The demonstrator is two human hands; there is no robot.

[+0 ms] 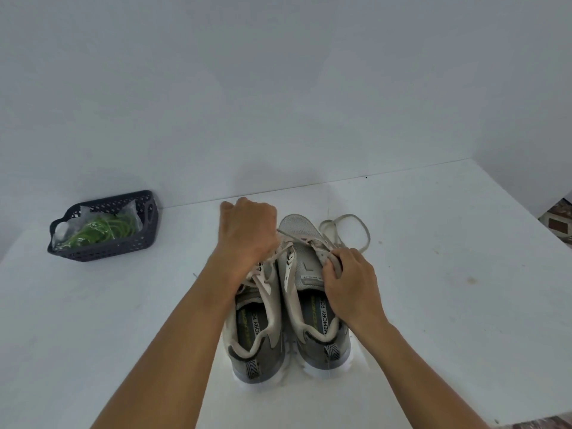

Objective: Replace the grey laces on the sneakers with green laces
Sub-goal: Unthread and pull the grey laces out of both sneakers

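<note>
At the far left of the white tabletop (93, 305), close to the wall, a dark grey perforated plastic basket (123, 246) holds a clear plastic bag of bright green laces (105, 229), well apart from the shoes. Open table lies between the basket and the person's left forearm, which reaches in diagonally from the lower left.

The left hand (247, 230) hovers knuckles-up over the front of the left grey mesh sneaker (257, 317), fingers curled downward into a loose fist; a pale grey lace (286, 235) runs out from under it toward the other shoe, so it seems to be gripping that lace, though the fingertips are hidden. The two sneakers stand side by side, touching, heels toward the person and toes toward the wall.

The right hand (349, 283) comes in from the lower right and pinches the eyelet edge of the right grey mesh sneaker (312, 292), fingers curled around the side of the upper. This shoe's upper eyelets are already unlaced, its tongue bare. The loose end of the lace loops on the table just beyond the right hand, beside the toe.

Bare table extends to the right, up to its edge, beyond which a patch of patterned floor (558, 219) shows.
</note>
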